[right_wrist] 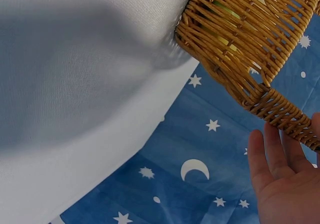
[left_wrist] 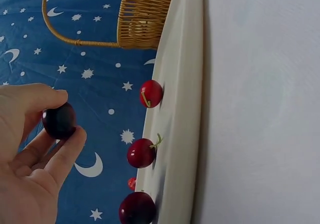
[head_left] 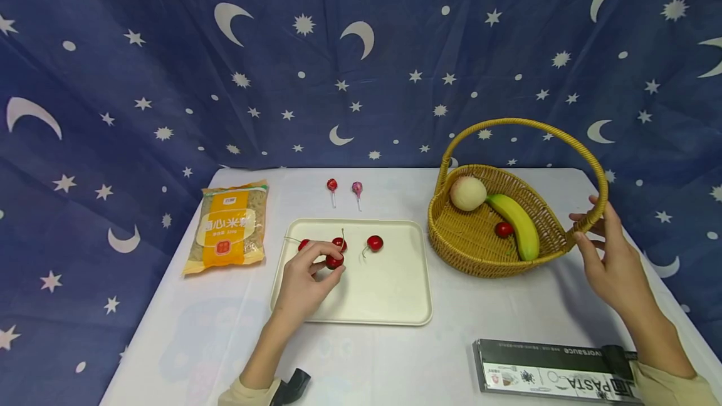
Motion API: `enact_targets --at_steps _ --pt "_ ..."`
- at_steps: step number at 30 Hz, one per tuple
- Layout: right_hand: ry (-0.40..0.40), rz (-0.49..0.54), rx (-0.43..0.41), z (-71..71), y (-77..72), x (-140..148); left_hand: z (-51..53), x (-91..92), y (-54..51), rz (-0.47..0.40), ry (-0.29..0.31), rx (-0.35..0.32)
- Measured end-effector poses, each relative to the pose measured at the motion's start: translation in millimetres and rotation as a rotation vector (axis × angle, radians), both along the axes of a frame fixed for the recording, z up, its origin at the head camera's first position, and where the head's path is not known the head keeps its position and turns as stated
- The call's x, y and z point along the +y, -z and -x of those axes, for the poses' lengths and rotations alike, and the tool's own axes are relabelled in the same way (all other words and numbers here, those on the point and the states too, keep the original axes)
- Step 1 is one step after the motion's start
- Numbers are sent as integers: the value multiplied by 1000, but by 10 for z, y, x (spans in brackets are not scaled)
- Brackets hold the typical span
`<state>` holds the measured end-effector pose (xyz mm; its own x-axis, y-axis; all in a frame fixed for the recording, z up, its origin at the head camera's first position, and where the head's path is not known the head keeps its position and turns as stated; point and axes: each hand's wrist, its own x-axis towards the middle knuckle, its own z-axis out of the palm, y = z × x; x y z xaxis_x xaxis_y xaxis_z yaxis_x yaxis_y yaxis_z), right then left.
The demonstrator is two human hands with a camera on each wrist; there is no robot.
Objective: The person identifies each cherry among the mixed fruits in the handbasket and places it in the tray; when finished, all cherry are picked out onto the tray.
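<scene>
Between the thumb and fingertips of my left hand [head_left: 309, 277] is a dark red cherry [left_wrist: 59, 120], pinched and held above the cream tray [head_left: 389, 306]. Three other cherries lie on the tray; one cherry [head_left: 375, 243] is right of the hand, another cherry [head_left: 339, 243] just behind it, and the third is partly covered by the fingers. At the right, my right hand [head_left: 617, 268] holds the lower handle of a wicker basket [head_left: 459, 260], thumb on one side and fingers on the other. Inside the basket are a banana [head_left: 516, 224], a pale round fruit [head_left: 468, 193] and a cherry [head_left: 504, 229].
A yellow bag of food [head_left: 230, 227] lies left of the tray. Two lollipops [head_left: 332, 190] lie behind it. In front of the basket is a dark PASTA box [head_left: 541, 371], partly covered by the right wrist. A starry blue cloth [head_left: 395, 80] hangs behind the table.
</scene>
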<state>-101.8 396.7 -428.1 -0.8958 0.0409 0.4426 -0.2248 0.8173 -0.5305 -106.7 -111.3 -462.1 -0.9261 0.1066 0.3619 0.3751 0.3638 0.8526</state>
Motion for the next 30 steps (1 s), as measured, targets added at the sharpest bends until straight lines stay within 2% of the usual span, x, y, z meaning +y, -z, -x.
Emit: enact_targets --at_steps 5,10,13,19,23,30 --pt "3 3 -6 3 1 7 5 -1 38 14 20 -47" --pt "1 4 -3 4 6 13 0 -3 74 44 18 -167" --pt "8 2 -12 1 -4 8 0 2 110 84 25 -213" --pt "22 2 -33 -4 -14 -2 17 27 194 222 30 -222" --pt "24 5 -35 -8 -14 -7 19 43 227 308 12 -219" --pt "16 8 -29 -10 -17 -14 22 69 240 389 -17 -185"
